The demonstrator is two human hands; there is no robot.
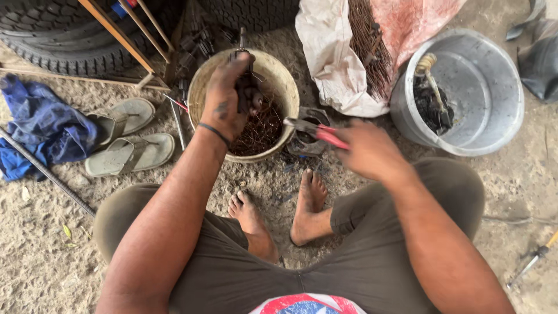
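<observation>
Sandy, gritty ground [40, 261] is carrying everything: a round bucket [203, 87] of rusty scraps, a grey metal tub [500, 104], a pair of flip-flops [131, 154], blue cloth [40, 125], a white sack [331, 58] and tyres [58, 40] are all lying on it.

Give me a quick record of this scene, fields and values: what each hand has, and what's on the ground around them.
Left hand: grips a small dark metal part over the tan bucket of rusty wire
Right hand: holds red-handled pliers, blurred
Grey tub: dark scrap inside
White sack: rusty rods
Left side: sandals, blue cloth
</observation>
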